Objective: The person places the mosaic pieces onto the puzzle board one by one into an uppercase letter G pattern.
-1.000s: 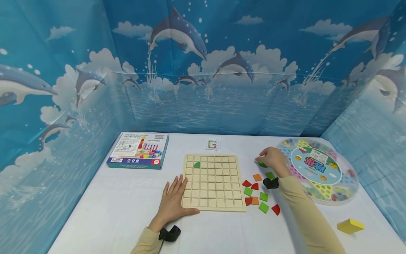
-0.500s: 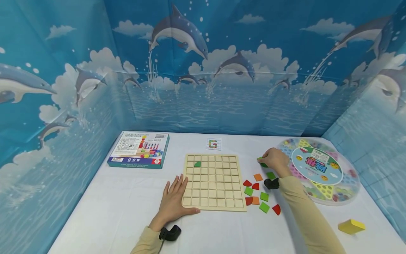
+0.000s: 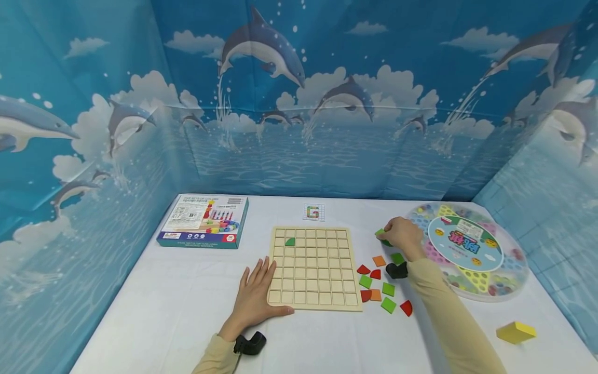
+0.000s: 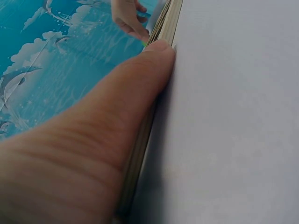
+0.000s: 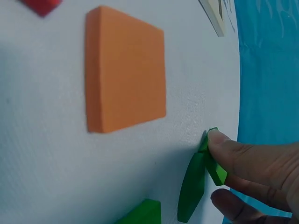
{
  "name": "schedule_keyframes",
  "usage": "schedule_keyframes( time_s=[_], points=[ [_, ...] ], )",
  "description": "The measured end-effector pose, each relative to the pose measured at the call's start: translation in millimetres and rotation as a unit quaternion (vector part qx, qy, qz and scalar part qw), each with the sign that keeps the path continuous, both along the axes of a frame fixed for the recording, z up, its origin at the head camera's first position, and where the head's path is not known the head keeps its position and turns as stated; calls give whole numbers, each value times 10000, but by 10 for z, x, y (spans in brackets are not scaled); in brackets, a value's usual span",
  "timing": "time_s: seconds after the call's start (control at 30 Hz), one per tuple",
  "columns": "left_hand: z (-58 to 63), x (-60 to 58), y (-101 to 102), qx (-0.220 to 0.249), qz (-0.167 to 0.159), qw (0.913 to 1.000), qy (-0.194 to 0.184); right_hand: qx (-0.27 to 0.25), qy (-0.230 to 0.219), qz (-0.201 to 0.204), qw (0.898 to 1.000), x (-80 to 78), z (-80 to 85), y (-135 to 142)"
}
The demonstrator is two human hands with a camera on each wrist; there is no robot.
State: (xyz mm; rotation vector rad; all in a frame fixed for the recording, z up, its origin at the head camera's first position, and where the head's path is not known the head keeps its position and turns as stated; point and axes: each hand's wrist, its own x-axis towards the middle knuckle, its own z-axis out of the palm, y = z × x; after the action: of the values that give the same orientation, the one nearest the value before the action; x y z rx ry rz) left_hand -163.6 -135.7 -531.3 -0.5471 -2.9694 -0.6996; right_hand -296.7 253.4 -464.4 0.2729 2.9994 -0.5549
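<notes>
My left hand (image 3: 254, 296) rests with fingers spread at the near left corner of a wooden grid board (image 3: 310, 274). In the left wrist view the thumb (image 4: 140, 70) lies along the board's edge. One green quarter-round tile (image 3: 290, 242) sits in the board's upper left area. Right of the board, my right hand (image 3: 404, 236) pinches a green tile (image 5: 216, 169) between thumb and fingers, low over the table. Another green tile (image 5: 191, 186) lies right beside it, partly overlapped in the right wrist view.
Between board and right forearm lie several loose tiles: orange squares (image 5: 131, 70), green squares (image 3: 388, 305) and red quarter-rounds (image 3: 406, 308). A pattern card (image 3: 313, 212) lies behind the board. A boxed set (image 3: 203, 221), a round game case (image 3: 467, 244) and a yellow block (image 3: 516, 333) stand around.
My right hand has shifted slightly to the right, and more green shows beyond its fingertips. My left hand stays in place on the board.
</notes>
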Motion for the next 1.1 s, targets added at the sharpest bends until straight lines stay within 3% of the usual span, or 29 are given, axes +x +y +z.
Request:
schedule_keyframes(
  time_s=[0.27, 0.57, 0.8, 1.1],
  points=[
    [-1, -5, 8, 4, -4, 10000, -8, -145, 461, 640, 9968, 85, -5, -105],
    [-7, -6, 0, 44, -16, 10000, 36, -865, 1075, 723, 9878, 101, -78, -490],
    [1, 1, 2, 74, -68, 9999, 139, -1541, 1009, 957, 9782, 133, -97, -931],
    [9, 3, 1, 21, -54, 9999, 124, -1951, 1099, 1671, 9602, 130, -121, -1379]
  ],
)
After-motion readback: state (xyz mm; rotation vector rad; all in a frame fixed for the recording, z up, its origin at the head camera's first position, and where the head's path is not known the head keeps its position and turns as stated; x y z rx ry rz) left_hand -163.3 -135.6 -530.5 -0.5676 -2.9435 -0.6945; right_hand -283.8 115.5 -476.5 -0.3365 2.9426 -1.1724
